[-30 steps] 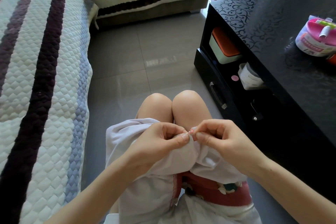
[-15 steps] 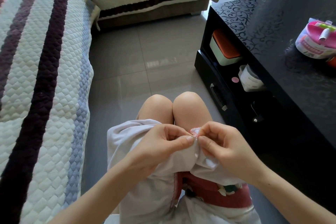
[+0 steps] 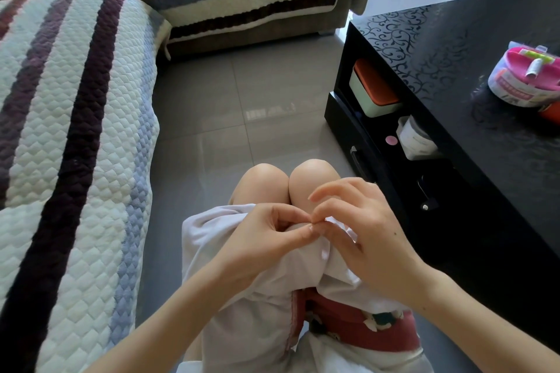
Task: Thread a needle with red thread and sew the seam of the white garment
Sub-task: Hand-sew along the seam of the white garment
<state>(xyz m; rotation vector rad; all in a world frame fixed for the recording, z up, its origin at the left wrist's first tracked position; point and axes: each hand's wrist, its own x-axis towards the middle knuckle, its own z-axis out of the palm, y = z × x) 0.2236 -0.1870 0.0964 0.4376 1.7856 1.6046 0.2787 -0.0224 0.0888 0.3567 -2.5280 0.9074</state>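
Observation:
The white garment (image 3: 242,306) lies bunched over my lap, with a red stitched seam running down its lower part. My left hand (image 3: 266,239) pinches a raised fold of the fabric between thumb and forefinger. My right hand (image 3: 363,227) meets it at the same spot, thumb and forefinger pinched together at the fold while the other fingers spread upward. The needle and red thread are too small to make out between the fingertips.
A striped quilted sofa (image 3: 75,145) fills the left side. A black coffee table (image 3: 454,76) stands on the right, with a pink sewing kit (image 3: 527,76) on top and boxes on its lower shelf. Grey tiled floor (image 3: 242,100) lies ahead of my knees.
My right hand has risen and its outer fingers have spread open above the fold; the left hand keeps its pinch on the fabric. The view has tilted slightly.

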